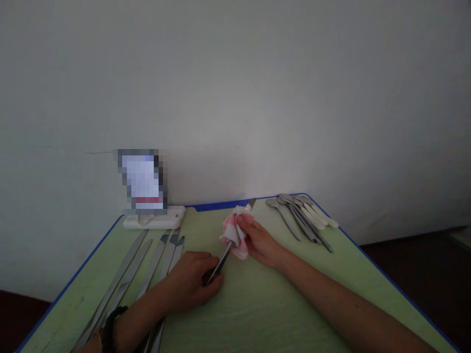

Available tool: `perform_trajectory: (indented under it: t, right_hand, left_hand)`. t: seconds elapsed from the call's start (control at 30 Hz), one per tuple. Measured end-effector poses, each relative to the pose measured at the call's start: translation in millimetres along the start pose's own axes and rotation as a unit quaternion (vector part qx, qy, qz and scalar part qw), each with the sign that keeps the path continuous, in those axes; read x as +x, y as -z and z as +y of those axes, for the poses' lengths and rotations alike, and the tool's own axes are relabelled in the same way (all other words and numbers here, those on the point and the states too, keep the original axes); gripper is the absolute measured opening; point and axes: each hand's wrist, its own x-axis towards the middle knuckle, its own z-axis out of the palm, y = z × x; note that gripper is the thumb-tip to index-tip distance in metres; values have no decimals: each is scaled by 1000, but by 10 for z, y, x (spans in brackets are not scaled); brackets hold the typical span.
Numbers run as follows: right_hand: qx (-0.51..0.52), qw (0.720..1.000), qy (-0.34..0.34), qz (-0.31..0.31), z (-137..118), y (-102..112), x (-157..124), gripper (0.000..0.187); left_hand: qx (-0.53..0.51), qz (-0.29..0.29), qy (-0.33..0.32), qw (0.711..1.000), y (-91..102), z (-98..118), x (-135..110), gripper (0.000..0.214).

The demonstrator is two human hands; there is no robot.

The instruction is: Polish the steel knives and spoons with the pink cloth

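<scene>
My left hand (195,279) is closed around the handle of a table knife (222,260), which slants up and away to the right. My right hand (263,242) pinches a pink and white cloth (235,233) wrapped around the knife's blade. The blade's tip pokes out beyond the cloth; the middle of the blade is hidden inside it. Under and beside my left forearm lie several more table knives (127,267), roughly side by side. A dark band circles my left wrist.
Spoons (294,215), some with white handles, lie in a pile at the table's back right. A blurred-out device with a lit screen (143,181) stands on a white base (154,218) at the back left. The green table (265,314) has a blue edge against a pale wall.
</scene>
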Motion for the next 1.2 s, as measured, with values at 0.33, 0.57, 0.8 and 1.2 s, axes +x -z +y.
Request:
perform_trajectory:
  t: [0.33,0.57,0.8,1.2]
  right_hand:
    - [0,1000,-3,5,0,-20,-11,26]
    - [87,992,45,79,-20,-6,50,33]
    - [51,994,49,80,-10,-37,39,30]
    - [67,993,46,82,5,-18,40,35]
  left_hand:
    - [9,4,-2,1000,-15,-10,3,22]
    - [11,7,-2,1000,-8,-15,7,23]
    - [-1,3,-2,1000,12,5,7,24]
    - [13,4,-2,1000,12,4,-13,22]
